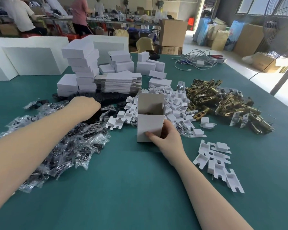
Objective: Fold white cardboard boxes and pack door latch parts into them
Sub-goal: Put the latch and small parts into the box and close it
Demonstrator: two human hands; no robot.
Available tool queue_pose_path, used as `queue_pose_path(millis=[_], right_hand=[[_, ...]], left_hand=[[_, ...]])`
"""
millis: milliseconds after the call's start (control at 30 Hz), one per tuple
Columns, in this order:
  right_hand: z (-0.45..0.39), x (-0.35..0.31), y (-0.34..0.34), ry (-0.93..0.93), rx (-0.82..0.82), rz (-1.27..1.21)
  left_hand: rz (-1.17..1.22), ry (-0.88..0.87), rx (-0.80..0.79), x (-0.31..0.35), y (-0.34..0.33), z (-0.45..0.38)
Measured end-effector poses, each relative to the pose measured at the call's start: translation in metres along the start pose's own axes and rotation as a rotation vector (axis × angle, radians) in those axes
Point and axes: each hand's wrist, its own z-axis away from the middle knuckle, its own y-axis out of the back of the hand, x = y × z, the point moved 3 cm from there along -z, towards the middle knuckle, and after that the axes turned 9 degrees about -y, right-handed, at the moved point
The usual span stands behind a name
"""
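A: Your left hand (86, 103)?
B: Reaching into the black parts (106, 98) past the bagged screws (65, 143); fingers hidden, can't tell grip.
A: Right hand (166, 136)?
B: Holds the white box (150, 120) upright, flaps open, thumb on front. Brass latches (223, 100) lie beyond it, to the right.

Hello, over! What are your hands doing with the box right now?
Right hand grips open box, upright on table. Left hand reaching into black pile, grip hidden. Brass part visible inside box. Nothing blocking.
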Motion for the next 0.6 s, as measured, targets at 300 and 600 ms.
queue_pose_path(millis=[300,600], right_hand=[[-0.001,-0.001,0.001,0.004,0.004,-0.006],[-0.001,0.0,0.001,-0.001,0.001,-0.017]], left_hand=[[0.734,0.277,0.357,-0.036,0.009,0.003],[2.265,0.329,0.249,-0.017,0.026,0.012]])
